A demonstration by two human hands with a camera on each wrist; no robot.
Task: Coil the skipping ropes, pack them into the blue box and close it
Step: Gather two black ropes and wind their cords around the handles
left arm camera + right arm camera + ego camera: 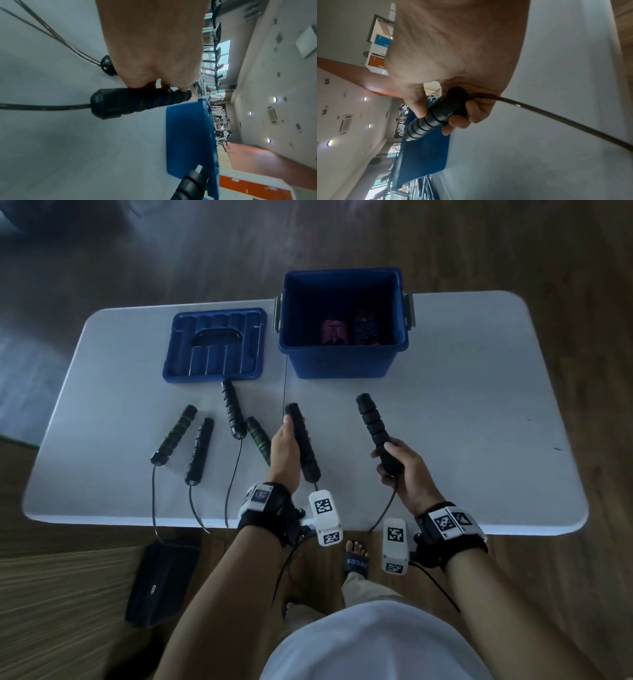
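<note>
From the head camera, the left hand [286,451] is wrapped round a ridged black rope handle [302,441], and the right hand [404,467] curls its fingers round the lower end of a second black handle [376,433] with thick foam-like rings. Both are held above the white table [479,405]. Thin cords run from each handle over the near edge, and their far parts are lost below it. Four more handles [174,433] lie to the left, two with green bands. The open blue box [342,361] stands at the far edge; two dark reddish shapes inside are too dim to name. Its ribbed blue lid [215,345] lies flat beside it on the left.

The left wrist camera shows the hand from behind: its fingers [137,82] close over the handle, whose faceted end cap and thin blue rings show. The fingertips are hidden. Another handle is cut off at the bottom edge against the smooth box wall.

The right wrist camera shows thumb and fingers [462,121] pinching the grooved handle, with the glossy cord [556,116] leaving to the right.
</note>
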